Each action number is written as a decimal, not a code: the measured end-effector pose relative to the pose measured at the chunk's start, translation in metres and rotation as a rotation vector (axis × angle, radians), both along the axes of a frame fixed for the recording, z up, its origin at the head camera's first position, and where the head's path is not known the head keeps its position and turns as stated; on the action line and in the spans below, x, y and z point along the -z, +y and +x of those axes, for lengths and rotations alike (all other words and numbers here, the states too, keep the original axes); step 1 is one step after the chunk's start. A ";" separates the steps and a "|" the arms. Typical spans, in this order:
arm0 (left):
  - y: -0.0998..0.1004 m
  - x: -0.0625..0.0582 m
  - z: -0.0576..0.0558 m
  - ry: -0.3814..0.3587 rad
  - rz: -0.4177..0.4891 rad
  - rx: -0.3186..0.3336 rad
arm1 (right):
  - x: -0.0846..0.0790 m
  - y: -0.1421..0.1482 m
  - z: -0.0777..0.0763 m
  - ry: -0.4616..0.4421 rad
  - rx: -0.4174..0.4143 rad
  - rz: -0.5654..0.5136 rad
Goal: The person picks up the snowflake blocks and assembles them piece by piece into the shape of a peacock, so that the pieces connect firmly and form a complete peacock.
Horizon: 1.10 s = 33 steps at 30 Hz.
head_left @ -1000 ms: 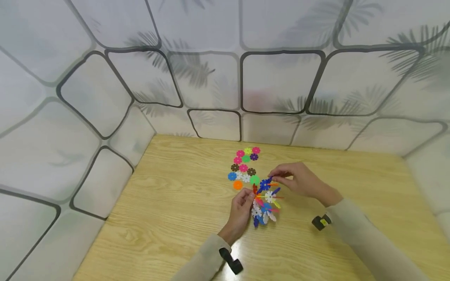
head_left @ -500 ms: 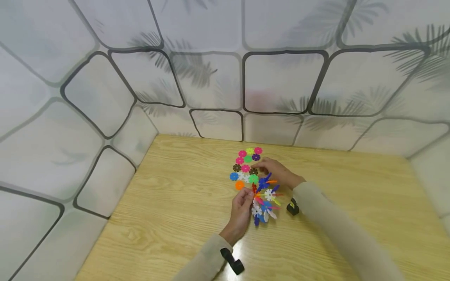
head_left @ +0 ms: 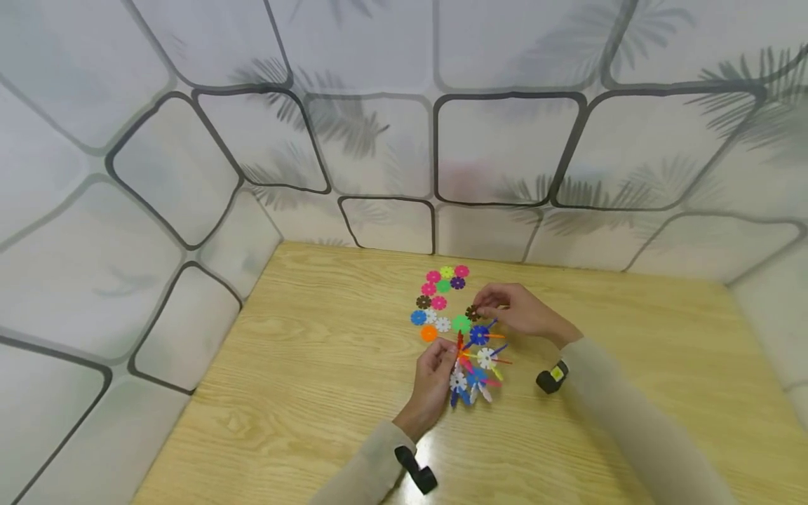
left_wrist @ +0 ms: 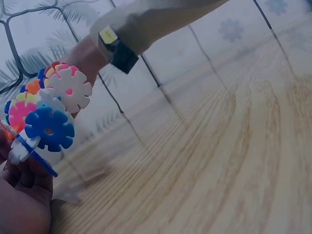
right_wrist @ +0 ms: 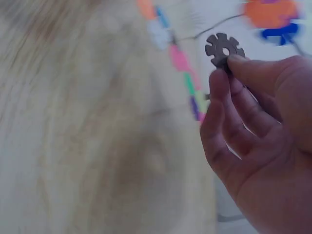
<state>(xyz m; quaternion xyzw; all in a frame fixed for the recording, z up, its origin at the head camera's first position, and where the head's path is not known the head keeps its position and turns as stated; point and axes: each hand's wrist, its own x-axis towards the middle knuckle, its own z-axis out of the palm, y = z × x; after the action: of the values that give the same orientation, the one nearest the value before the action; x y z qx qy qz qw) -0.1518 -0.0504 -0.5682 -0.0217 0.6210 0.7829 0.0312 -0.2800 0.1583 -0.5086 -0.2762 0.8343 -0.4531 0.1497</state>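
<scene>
Head view: near loose discs (head_left: 438, 303), right hand (head_left: 519, 309) pinches brown disc (head_left: 471, 313), left hand (head_left: 432, 375) grips cluster (head_left: 486, 358).

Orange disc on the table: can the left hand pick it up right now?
Probably not without letting go: the left hand is near the orange disc, which lies uncovered, but is holding the disc cluster.

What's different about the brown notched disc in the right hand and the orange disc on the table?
The brown notched disc is dark, while the orange disc is bright. The right hand pinches the brown notched disc, but no hand holds the orange disc. The brown notched disc is held up, while the orange disc lies flat on the table. Both are round.
</scene>
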 end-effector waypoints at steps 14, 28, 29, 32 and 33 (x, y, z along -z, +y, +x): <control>0.000 0.003 -0.001 0.006 -0.004 0.005 | -0.021 0.023 0.020 -0.070 -0.080 -0.126; 0.000 0.004 -0.001 0.010 -0.073 0.010 | -0.021 0.023 0.026 -0.045 -0.130 -0.167; 0.000 0.004 -0.001 0.011 -0.078 0.006 | -0.022 0.023 0.027 -0.029 -0.124 -0.175; 0.000 0.004 -0.001 0.018 -0.085 -0.004 | -0.021 0.023 0.029 0.007 -0.109 -0.188; 0.000 0.005 -0.001 0.018 -0.088 -0.008 | -0.020 0.023 0.030 0.012 -0.104 -0.191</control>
<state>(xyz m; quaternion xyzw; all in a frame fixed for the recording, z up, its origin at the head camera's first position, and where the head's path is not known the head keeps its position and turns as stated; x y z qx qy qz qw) -0.1533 -0.0501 -0.5732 -0.0182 0.6549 0.7552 0.0215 -0.2503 0.1815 -0.4887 -0.3351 0.7726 -0.5206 0.1409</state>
